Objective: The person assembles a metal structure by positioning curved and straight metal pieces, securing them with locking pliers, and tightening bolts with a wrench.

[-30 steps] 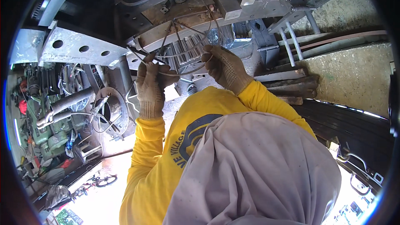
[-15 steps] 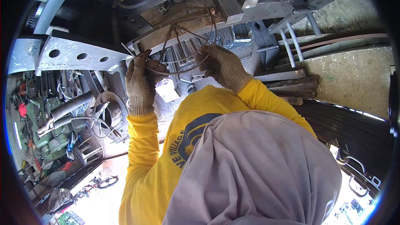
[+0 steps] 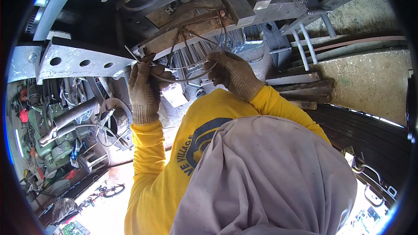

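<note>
**Bent metal rod (image 3: pixel 185 80) spans left hand (image 3: pixel 146 89) and right hand (image 3: pixel 237 76)**

Nearest the camera, a folded grey cloth (image 3: pixel 270 169) fills the lower middle, and beyond it shows the yellow shirt (image 3: pixel 217 104), whose sleeves lead out to two brown knitted work gloves with dotted surfaces.

The rod hangs in a shallow curve between the hands, in front of the body. Its bend is already there, so the work in hand looks partway along or further; whether its ends meet is hidden, and how much shaping is left, if any, cannot be judged. A second thin curve runs just above it, perhaps part of the same piece.

The left hand's grip is narrow, fingers and thumb closed around the rod, while a short pale length (image 3: pixel 132 53) sticks out past the fingertips. The right hand's grip is also narrow, the bent fingers pinching the rod's other side; the exact contact is partly hidden.

Past the hands lies a steel beam (image 3: pixel 159 48), with a bundle of thin rods (image 3: pixel 189 52) beside it. A steel plate with round holes (image 3: pixel 69 63) stands to the left. Farther off are a green machine (image 3: pixel 61 150) on the left, and weathered bars (image 3: pixel 305 89) beside a stained wall (image 3: pixel 370 80) on the right.
</note>
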Tool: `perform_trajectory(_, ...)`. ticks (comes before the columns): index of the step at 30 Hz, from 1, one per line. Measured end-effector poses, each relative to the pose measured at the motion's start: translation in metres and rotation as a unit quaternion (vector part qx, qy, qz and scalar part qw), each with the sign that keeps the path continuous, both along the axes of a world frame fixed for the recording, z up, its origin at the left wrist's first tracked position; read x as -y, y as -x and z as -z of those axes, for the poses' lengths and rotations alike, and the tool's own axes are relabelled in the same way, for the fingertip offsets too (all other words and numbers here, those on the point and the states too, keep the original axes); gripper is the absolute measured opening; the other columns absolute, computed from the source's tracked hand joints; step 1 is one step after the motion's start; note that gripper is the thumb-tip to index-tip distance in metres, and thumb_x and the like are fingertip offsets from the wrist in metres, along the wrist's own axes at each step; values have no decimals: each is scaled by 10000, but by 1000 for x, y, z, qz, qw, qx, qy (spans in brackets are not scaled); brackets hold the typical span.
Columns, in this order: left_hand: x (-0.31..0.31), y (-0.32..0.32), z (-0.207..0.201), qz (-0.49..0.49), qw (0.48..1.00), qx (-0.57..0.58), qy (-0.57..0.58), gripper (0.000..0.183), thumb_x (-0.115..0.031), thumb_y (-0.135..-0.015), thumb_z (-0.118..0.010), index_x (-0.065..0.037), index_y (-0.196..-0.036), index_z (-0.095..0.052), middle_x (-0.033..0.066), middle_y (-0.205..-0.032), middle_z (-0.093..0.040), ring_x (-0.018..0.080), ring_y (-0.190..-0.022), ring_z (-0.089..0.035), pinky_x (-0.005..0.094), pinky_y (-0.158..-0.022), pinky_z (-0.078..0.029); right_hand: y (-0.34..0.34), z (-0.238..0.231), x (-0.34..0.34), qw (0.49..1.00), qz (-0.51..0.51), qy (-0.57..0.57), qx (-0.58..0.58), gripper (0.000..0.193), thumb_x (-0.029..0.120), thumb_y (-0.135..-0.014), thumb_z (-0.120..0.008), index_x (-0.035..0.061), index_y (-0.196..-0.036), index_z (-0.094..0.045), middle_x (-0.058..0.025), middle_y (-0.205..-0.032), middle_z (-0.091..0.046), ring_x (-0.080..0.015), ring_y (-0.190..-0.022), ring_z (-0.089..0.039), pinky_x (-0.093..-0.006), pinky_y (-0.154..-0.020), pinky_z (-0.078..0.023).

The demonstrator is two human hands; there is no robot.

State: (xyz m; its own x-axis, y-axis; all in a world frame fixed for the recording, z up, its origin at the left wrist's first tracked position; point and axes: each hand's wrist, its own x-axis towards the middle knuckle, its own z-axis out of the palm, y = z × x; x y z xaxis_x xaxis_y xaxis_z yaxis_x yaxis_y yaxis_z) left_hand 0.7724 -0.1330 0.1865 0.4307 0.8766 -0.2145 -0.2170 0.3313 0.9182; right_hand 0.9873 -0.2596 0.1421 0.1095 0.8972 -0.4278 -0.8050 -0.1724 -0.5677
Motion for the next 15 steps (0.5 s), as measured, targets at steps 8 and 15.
perform_trajectory(8, -7, -6, 2, -4, 996, 84, 32, 329, -180, -1016, -501, 29, -1268, -532, 79, -837, -621, 220, -734, -634, 381, -732, -559, -2, 1, 0, 1000, -11, 1, -9, 247, 247, -968, -618, 28, -1081, -632, -99, -921, -687, -195, -710, -659, -296, -607, -535)
perform_trajectory(15, -34, -11, 14, -77, 971, 160, 158, 291, -178, -1017, -506, 34, -1207, -562, 6, -755, -552, 108, -579, -532, 233, -572, -527, -4, 17, -1, 999, -34, -5, 32, 300, 269, -994, -598, 13, -1147, -628, -113, -985, -673, -187, -799, -658, -294, -688, -554)
